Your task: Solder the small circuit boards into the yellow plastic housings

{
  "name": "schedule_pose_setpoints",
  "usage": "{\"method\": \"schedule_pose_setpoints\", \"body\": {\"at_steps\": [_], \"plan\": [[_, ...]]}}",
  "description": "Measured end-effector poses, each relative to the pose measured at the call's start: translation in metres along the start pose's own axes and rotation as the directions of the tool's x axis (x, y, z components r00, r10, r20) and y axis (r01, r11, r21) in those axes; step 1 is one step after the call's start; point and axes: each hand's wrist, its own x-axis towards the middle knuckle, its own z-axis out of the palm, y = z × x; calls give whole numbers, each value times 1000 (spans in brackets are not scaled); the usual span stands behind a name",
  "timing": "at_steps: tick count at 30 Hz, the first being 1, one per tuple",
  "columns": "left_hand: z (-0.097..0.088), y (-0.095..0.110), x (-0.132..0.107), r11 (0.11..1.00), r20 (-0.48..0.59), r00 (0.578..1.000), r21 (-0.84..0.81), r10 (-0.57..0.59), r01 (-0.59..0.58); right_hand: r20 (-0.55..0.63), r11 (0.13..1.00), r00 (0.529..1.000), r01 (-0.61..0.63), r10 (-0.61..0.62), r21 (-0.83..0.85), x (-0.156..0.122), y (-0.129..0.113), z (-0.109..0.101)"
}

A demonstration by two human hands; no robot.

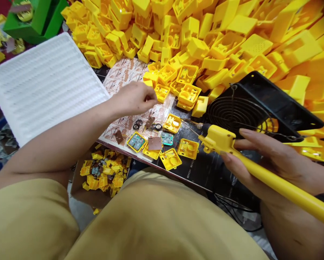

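Note:
My left hand (135, 98) reaches over the worktop with its fingers pinched together beside a small yellow plastic housing (162, 92); what the fingertips hold is hidden. My right hand (272, 159) is wrapped round a yellow soldering iron (218, 139), whose tip points left toward an open yellow housing (173, 123). Below the iron's tip lie several open housings (188, 148), some with circuit boards (136, 141) inside, and a brown board (154, 143).
A huge pile of yellow plastic housings (205, 32) fills the back and right. A black fan (248, 108) stands at the right. A white ribbed tray (45, 83) lies at the left. A box of yellow scraps (105, 173) sits below the table edge, above my knees.

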Motion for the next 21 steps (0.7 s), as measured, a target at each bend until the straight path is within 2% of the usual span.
{"method": "schedule_pose_setpoints", "body": {"at_steps": [2,5,8,11,13,17,21], "plan": [[4,2,5,997,144,990,80,8,-19,-16,996,997,74,-74,50,5,-2,-1],[12,12,17,989,283,959,132,34,-74,-17,991,994,106,-105,78,10,-5,-2],[17,19,30,993,384,923,105,12,-56,-19,987,988,157,-156,26,12,-6,-3],[18,14,37,1000,444,896,8,-2,-2,-13,982,982,189,-189,4,12,-4,-4],[19,6,35,995,425,905,-95,35,7,-9,983,983,181,-181,5,11,-4,-4],[24,-11,18,940,287,947,-338,140,-37,-57,986,986,162,-159,41,9,-5,-3],[35,-10,5,828,143,989,-559,41,46,-47,990,992,118,-115,76,9,-9,0]]}}
